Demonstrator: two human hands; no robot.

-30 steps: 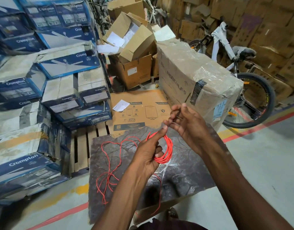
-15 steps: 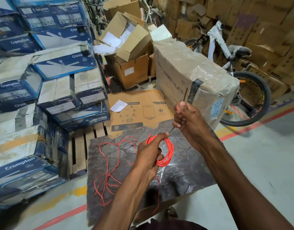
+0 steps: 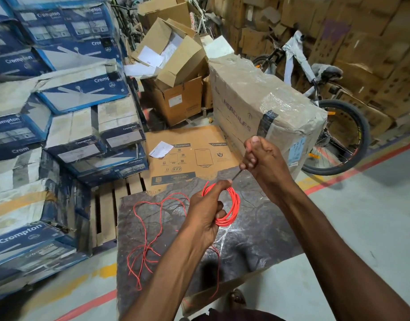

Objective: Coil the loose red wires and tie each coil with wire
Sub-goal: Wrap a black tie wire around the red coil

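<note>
Since the frame half a second earlier, the right hand [image 3: 264, 163] has been drawn slightly up and away from the red coil [image 3: 233, 210], and the thin dark wire [image 3: 236, 175] is now pulled taut between them. The right grip is closed tight, with the fingers curled round that wire's end. The coil is held above the tabletop [image 3: 257, 239] by the left hand [image 3: 206, 214]. The left grip is wrapped round the coil's left side, and a fingertip is pressed where the dark wire meets the loops. More loose red wire [image 3: 153, 228] is left sprawled on the tabletop to the left.

The red wire is judged light, limp and springy. The loops would likely fan out if released, so the bundle is best pinched at the tying point. The dark wire looks stiffer and should hold a twist.

Behind, an open carton [image 3: 176, 105] is stuffed with a crumpled box and paper sheets [image 3: 150, 57]. The blue boxes [image 3: 83, 93] are shut.
</note>
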